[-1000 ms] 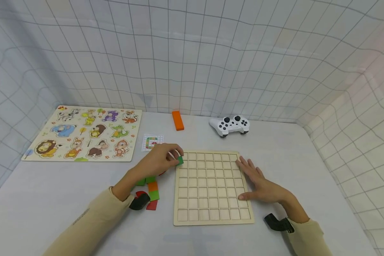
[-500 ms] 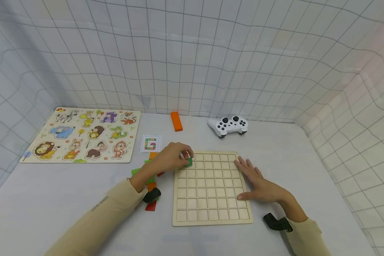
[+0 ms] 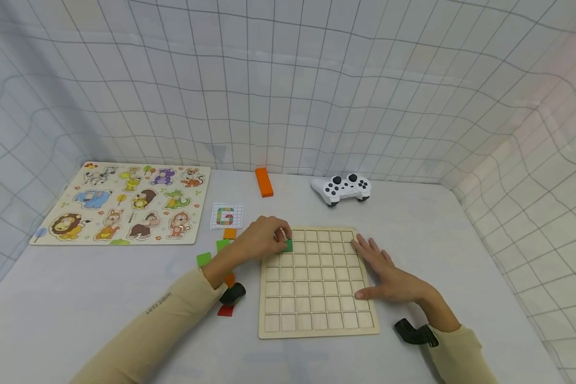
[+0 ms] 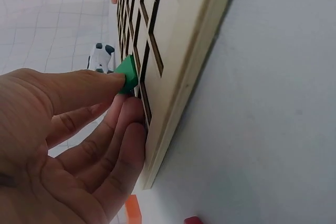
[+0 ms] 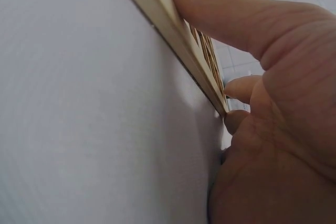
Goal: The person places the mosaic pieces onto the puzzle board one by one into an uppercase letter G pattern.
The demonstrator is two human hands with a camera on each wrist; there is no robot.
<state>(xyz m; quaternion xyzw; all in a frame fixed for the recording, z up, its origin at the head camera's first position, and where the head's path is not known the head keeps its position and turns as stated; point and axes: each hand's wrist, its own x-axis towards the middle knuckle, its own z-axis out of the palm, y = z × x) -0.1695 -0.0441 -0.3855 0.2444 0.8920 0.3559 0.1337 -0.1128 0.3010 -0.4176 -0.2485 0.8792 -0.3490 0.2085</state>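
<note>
My left hand pinches a dark green square tile between thumb and fingers. The tile is at the top left of the wooden grid board, tilted against the grid in the left wrist view. The other fingers of that hand rest at the board's edge. On the board's right side lies my right hand, fingers spread, thumb and fingertips on the border. Left of the board are loose tiles: an orange tile, a light green tile and a red tile. My left forearm hides some of them.
A small pattern card lies behind the tiles. At the back left is an animal puzzle board. An orange block and a white game controller sit along the back, before the grid-lined curtain.
My left hand has moved right with the green tile, from the board's left border onto the grid's upper left cells. My right hand stays on the board's right edge.
</note>
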